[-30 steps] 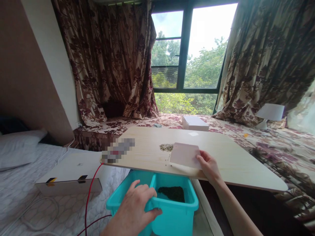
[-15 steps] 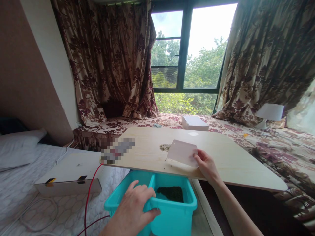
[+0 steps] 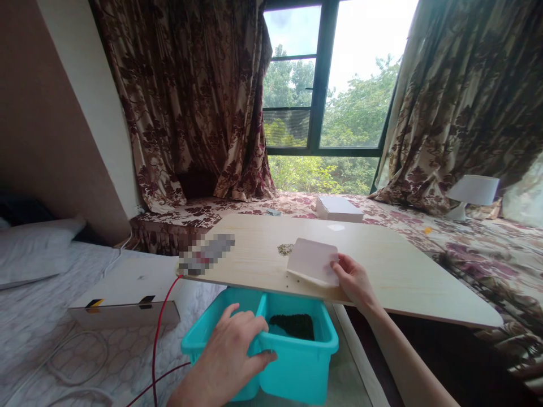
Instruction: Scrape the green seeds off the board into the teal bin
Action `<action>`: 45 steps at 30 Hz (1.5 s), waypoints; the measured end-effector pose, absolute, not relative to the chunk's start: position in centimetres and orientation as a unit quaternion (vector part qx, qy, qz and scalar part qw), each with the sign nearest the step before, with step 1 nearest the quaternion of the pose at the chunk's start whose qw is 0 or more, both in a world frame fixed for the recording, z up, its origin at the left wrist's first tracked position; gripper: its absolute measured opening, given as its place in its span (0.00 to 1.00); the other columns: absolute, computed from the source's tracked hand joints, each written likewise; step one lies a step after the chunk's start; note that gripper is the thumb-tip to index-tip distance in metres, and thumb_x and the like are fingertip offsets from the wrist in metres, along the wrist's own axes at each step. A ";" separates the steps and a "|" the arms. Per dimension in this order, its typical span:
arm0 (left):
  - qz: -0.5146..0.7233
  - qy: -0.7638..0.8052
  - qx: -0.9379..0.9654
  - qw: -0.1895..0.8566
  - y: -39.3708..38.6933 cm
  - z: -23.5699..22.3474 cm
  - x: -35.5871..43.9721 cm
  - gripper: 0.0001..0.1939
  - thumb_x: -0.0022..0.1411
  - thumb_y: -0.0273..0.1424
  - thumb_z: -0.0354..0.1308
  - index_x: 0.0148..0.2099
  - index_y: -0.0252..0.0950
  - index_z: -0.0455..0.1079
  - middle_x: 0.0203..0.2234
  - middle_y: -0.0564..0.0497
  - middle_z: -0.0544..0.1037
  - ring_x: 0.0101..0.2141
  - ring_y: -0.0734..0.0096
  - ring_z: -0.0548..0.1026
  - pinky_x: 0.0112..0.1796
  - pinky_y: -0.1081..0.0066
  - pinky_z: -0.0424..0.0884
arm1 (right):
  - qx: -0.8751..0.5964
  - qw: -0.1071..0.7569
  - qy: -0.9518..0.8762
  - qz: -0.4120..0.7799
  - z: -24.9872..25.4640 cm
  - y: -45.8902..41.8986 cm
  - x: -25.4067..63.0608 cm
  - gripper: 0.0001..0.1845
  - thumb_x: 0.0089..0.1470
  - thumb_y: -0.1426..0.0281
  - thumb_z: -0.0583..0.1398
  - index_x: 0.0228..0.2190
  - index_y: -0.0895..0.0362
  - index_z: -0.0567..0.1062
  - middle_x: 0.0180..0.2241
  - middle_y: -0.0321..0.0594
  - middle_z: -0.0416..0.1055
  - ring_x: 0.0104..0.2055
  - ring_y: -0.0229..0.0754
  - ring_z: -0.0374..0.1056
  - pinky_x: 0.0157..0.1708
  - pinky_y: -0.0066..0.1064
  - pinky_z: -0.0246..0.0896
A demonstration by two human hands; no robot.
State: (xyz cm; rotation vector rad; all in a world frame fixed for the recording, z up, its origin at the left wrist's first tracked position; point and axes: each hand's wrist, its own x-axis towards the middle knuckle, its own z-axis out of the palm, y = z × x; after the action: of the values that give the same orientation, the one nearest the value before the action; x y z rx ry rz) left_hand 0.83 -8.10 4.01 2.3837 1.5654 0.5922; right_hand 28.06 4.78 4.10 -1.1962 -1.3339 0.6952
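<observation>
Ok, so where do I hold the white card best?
Probably by its right edge, coming from the right, like the right hand does on the card. It's thin and flat, so thumb and fingers can pinch it there. The pile of little bits is off its left side, so holding the right should keep your fingers out of them.

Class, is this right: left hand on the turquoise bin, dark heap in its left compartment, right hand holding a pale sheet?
No: the head view shows the dark heap in the right compartment of the turquoise bin, not the left. The rest stands.
</observation>
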 end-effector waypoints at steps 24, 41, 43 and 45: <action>0.183 0.542 0.809 0.138 -8.1 4.5 0.8 0.08 0.56 0.33 0.64 0.35 0.41 0.67 0.29 0.57 0.71 0.36 0.67 0.72 0.57 0.49 0.51 | -0.521 0.563 -0.572 0.291 4.8 4.3 28.7 0.15 0.43 0.63 0.59 0.33 0.58 0.75 0.28 0.43 0.79 0.31 0.45 0.74 0.33 0.34 0.68; 0.181 0.564 0.795 0.134 -8.1 4.5 0.2 0.08 0.55 0.31 0.64 0.36 0.41 0.68 0.31 0.57 0.73 0.37 0.66 0.73 0.57 0.49 0.52 | -0.473 0.557 -0.598 0.329 4.7 5.0 25.8 0.16 0.43 0.58 0.61 0.31 0.56 0.73 0.28 0.44 0.78 0.28 0.44 0.73 0.29 0.34 0.67; 0.176 0.566 0.795 0.130 -8.1 4.4 0.1 0.09 0.54 0.31 0.64 0.36 0.41 0.68 0.31 0.57 0.73 0.38 0.66 0.73 0.57 0.48 0.52 | -0.474 0.541 -0.609 0.335 4.6 4.9 25.4 0.16 0.43 0.58 0.61 0.31 0.56 0.73 0.27 0.43 0.78 0.29 0.45 0.73 0.30 0.34 0.67; 0.169 0.568 0.795 0.128 -8.1 4.3 0.0 0.09 0.54 0.31 0.64 0.36 0.41 0.68 0.31 0.56 0.74 0.38 0.65 0.73 0.57 0.47 0.53 | -0.474 0.527 -0.615 0.347 4.5 4.2 25.4 0.16 0.44 0.58 0.61 0.31 0.56 0.74 0.27 0.43 0.78 0.30 0.46 0.73 0.29 0.34 0.67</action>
State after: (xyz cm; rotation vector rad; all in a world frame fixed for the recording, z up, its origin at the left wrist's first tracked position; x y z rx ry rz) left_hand -0.02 -8.07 4.34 2.3137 1.6528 0.4917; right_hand 25.40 4.24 4.53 -1.1326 -1.4691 0.8297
